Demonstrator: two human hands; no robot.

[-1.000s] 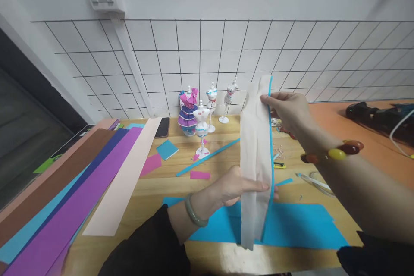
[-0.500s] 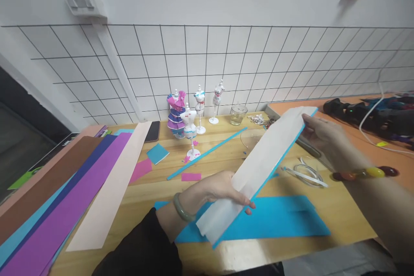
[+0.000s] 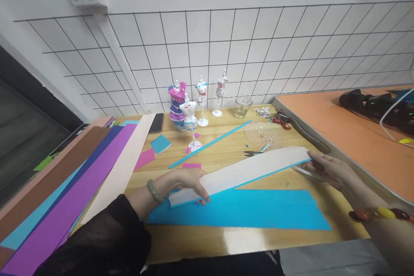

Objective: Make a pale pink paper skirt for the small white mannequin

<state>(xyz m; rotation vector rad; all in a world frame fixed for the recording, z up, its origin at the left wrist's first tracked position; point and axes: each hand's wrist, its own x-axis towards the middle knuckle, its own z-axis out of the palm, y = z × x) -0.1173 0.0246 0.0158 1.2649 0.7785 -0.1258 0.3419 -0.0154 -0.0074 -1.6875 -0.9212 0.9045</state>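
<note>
A long white paper strip with a blue lower edge [image 3: 255, 170] is stretched between my two hands. Near its left end, my left hand [image 3: 194, 183] pinches it, thumb in front. My right hand [image 3: 326, 168] grips the far right corner between thumb and fingers. Beneath the strip, a wide blue paper sheet [image 3: 258, 211] lies flat on the wooden table [image 3: 252, 241]. Dark scissors [image 3: 254, 153] lie just behind the strip, partly covered by it. A narrow blue strip [image 3: 210, 144] runs diagonally across the table further back.
Several small mannequins, one a white bust [image 3: 188, 114], stand by the tiled wall, beside a glass cup [image 3: 242, 108]. Long coloured sheets, including a purple one [image 3: 74, 194], cover the left side. A clear round plate [image 3: 254, 136] holds small bits. An orange surface [image 3: 310, 112] adjoins at right.
The white paper strip has swung from a steep slant to nearly level and come lower over the table. My right hand has dropped; my left hand has shifted left along with it.
</note>
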